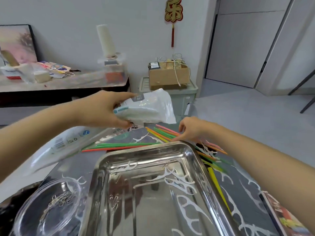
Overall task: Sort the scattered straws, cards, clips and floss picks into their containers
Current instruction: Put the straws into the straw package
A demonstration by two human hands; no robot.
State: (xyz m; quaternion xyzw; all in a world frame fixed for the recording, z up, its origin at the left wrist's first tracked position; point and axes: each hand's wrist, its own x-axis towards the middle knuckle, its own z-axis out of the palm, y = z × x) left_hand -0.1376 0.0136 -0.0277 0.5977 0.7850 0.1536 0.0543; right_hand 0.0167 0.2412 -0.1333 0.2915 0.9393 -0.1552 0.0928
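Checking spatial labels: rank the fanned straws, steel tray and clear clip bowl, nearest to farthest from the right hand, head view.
1. Fanned straws, at the right hand fingertips.
2. Steel tray, rim just below it.
3. Clear clip bowl, far lower left.

Beyond the steel tray (170,145), straws (160,132) and the left hand (102,108) with its white bag (153,108) block the way. Left of the tray sit a clear jar (30,218) and plastic packet (56,149) — the tray's middle lies bare.
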